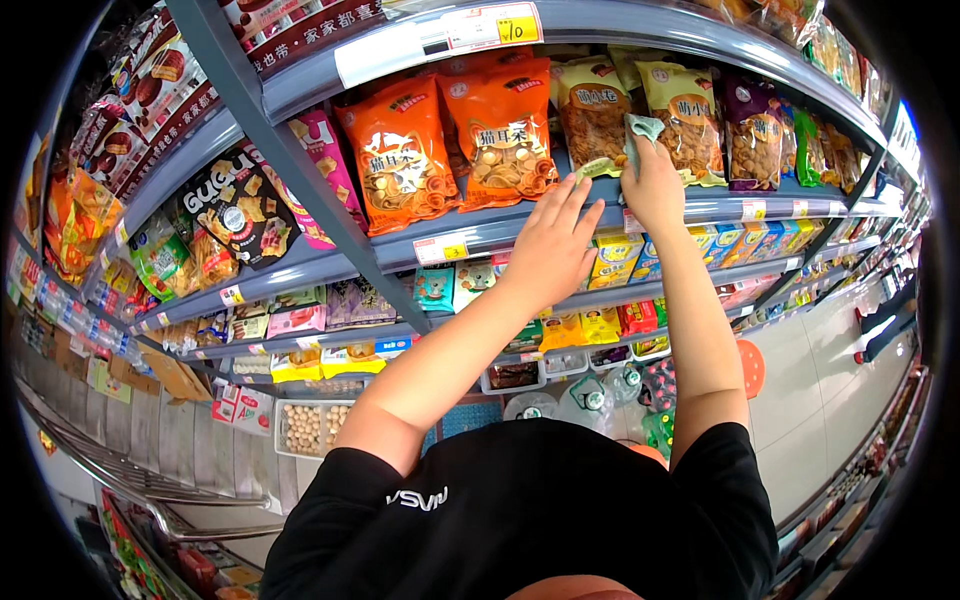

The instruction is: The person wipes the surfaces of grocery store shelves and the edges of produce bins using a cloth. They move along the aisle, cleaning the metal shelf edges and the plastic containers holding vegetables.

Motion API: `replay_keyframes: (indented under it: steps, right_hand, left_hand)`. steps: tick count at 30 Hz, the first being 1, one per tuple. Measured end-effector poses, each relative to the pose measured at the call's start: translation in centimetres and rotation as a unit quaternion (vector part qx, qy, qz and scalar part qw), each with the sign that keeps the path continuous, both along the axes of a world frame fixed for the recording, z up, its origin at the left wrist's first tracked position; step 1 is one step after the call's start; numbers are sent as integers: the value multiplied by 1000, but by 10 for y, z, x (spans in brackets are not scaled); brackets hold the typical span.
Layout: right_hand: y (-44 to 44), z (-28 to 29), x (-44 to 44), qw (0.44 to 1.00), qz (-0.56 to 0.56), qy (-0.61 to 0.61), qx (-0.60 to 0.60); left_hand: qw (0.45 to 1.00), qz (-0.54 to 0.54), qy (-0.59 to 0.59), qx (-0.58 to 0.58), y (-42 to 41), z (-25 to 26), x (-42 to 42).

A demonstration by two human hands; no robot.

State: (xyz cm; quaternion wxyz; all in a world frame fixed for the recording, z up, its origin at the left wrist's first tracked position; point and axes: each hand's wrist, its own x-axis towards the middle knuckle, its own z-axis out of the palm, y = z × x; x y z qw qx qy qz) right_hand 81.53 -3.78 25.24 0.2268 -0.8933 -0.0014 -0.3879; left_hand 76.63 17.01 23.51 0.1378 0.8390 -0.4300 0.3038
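A pale green cloth (643,128) is held in my right hand (654,184), up among the snack bags on the shelf. On either side of it stand a yellow snack bag (596,112) and a second yellow bag (684,112). My left hand (553,238) is empty, fingers apart, over the grey shelf's front edge (487,238). Its fingertips are close to the bottom of the first yellow bag; whether they touch it I cannot tell. Left of that hand, an orange snack bag (499,135) leans beside another orange bag (401,161).
A dark upright post (315,172) divides the shelving. Small boxes (616,259) fill the shelf below. Large plastic bottles (585,401) and a white crate of eggs (281,442) stand low down. An orange stool (752,367) is at the right; a person's legs (889,322) show farther along the aisle.
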Motion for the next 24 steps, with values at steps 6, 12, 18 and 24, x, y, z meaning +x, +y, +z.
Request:
replay_keyframes:
  steps: [6, 12, 18, 24]
  right_hand:
    - [10, -5, -8, 997, 63, -49, 11]
    - [-5, 4, -13, 996, 91, -13, 9]
    - [-13, 33, 4, 992, 68, -101, -42]
    - [-4, 65, 56, 975, 91, -179, -97]
  left_hand:
    - [998, 56, -5, 37, -21, 1, 12]
    - [994, 95, 0, 50, -29, -3, 26]
    - [988, 123, 31, 84, -37, 2, 28]
    - [990, 124, -3, 70, -32, -9, 30]
